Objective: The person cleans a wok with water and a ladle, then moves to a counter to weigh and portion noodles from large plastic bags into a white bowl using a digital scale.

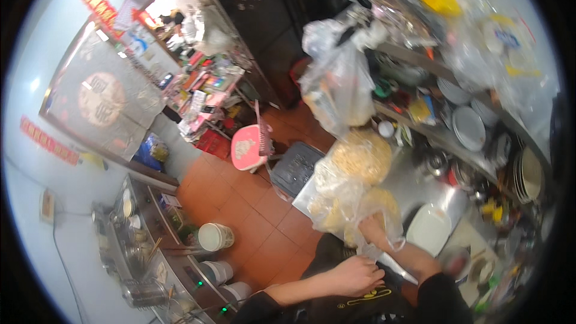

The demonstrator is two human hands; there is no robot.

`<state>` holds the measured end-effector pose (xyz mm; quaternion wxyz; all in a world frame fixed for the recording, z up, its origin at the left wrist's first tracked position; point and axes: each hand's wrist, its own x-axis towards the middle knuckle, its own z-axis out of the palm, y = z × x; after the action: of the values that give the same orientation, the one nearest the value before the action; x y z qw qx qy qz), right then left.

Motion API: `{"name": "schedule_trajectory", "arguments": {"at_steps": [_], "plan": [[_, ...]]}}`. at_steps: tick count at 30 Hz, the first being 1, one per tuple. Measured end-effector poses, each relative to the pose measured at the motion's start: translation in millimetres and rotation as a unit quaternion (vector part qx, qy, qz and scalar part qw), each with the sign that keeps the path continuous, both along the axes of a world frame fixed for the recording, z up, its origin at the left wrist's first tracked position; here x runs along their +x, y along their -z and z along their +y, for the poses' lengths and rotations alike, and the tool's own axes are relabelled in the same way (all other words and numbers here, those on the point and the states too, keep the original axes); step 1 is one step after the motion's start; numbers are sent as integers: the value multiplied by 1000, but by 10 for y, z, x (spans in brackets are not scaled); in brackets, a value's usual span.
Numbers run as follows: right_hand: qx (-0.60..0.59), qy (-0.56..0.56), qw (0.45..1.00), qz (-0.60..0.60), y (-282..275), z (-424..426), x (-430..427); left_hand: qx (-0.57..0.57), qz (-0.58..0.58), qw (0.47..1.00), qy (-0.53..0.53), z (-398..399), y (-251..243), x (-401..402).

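My right hand (371, 227) reaches into the mouth of a clear plastic bag (396, 229) at the front edge of the steel counter. The bag holds pale yellow food, possibly noodles, and my fingers are hidden in it. Just below, in front of my dark apron (355, 301), my left hand (358, 275) has curled fingers beside the bag's loose film; whether it grips the film is not visible. More bagged yellowish food (326, 207) lies to the left. Behind it sits a large round bag of pale, shredded-looking food (363, 156).
A white rectangular dish (429, 229) rests on the steel counter (407, 175) to the right. Shelves of plates (468, 128) and hanging plastic bags (337, 81) border the counter. On the tiled floor stand a pink chair (247, 148), a dark lidded bin (297, 168) and a bucket (216, 237).
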<state>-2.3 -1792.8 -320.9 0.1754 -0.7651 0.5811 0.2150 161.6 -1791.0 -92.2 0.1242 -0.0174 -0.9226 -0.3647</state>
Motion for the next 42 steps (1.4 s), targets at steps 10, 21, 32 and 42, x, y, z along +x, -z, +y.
{"name": "schedule_trajectory", "arguments": {"at_steps": [10,21,32,42], "plan": [[59,51,997,8,132,-47,-32,20,-19,999,-32,11,178,-44],[30,60,997,-37,142,-113,-162,16,-22,1000,-16,66,89,-53],[-261,142,886,-355,-363,-212,-901,-76,37,993,-83,-268,-315,-97],[-267,210,904,-261,-631,-100,-983,-29,55,991,-119,-305,-216,-35]]}}
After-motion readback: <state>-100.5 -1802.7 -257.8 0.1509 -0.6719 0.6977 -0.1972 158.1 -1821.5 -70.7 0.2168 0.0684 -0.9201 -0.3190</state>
